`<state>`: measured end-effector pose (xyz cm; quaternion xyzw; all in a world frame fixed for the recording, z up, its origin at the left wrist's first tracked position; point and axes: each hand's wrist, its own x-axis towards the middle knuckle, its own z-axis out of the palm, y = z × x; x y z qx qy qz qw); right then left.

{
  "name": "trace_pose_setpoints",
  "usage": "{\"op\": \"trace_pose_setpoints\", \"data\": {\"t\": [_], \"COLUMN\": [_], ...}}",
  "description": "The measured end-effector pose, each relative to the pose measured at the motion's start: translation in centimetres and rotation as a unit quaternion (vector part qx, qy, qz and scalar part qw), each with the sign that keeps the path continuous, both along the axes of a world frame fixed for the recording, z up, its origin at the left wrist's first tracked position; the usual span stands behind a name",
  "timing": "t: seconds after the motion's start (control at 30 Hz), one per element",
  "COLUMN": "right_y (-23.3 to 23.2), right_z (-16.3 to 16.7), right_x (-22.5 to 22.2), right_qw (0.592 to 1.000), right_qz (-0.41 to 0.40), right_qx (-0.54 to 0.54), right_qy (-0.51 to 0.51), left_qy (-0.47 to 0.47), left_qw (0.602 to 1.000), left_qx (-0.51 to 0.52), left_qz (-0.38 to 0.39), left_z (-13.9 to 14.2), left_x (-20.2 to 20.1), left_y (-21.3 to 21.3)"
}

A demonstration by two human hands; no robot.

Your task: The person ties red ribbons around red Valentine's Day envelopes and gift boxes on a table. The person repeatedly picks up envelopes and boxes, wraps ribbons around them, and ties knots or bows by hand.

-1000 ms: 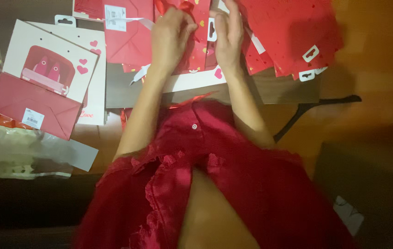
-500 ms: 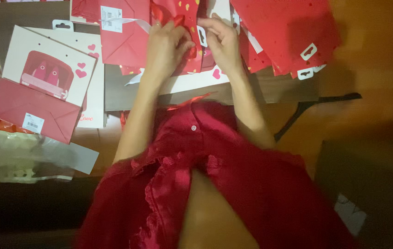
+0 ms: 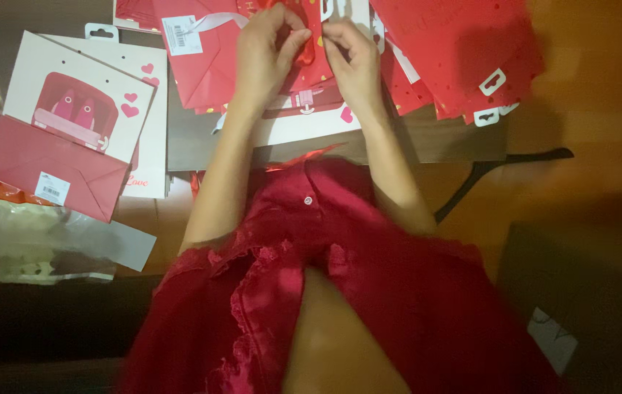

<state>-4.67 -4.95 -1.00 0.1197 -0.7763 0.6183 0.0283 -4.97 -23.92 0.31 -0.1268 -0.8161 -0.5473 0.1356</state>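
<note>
My left hand (image 3: pixel 267 51) and my right hand (image 3: pixel 351 58) meet at the top middle over a pile of red paper gift bags. Both pinch a red ribbon (image 3: pixel 306 49) on the topmost red bag (image 3: pixel 318 33), fingers closed on it. Under that bag lies a white card with a red picture (image 3: pixel 304 120). My forearms reach up from a red lace garment (image 3: pixel 340 277) that fills the lower half of the view.
Left of my hands lie a white card with a red envelope (image 3: pixel 63 157) and a red bag with a barcode label (image 3: pixel 201 58). More red dotted bags (image 3: pixel 457 51) fan out at the right. Clear plastic wrapping (image 3: pixel 41 244) sits lower left. A black hanger arm (image 3: pixel 500 164) pokes out at the right.
Both hands have drawn closer together at the top of the pile and now pinch the ribbon; before they were spread flatter on the bags.
</note>
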Motion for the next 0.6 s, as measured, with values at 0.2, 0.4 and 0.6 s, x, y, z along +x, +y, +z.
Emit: {"op": "trace_pose_setpoints", "data": {"t": [0.2, 0.4, 0.6], "right_y": [-0.8, -0.7, -0.1], "right_z": [0.2, -0.5, -0.9], "right_x": [0.1, 0.4, 0.3], "right_qw": [0.998, 0.999, 0.995], "right_qz": [-0.040, -0.033, -0.005], "right_qx": [0.029, -0.028, -0.102], "right_qy": [0.030, 0.023, -0.023], "left_qy": [0.035, 0.009, -0.017], "left_qw": [0.999, 1.000, 0.999], "left_qx": [-0.012, 0.011, 0.036], "left_qz": [-0.024, -0.014, -0.025], "left_z": [0.1, 0.2, 0.0], "left_x": [-0.1, 0.1, 0.0], "left_y": [-0.4, -0.2, -0.7]}}
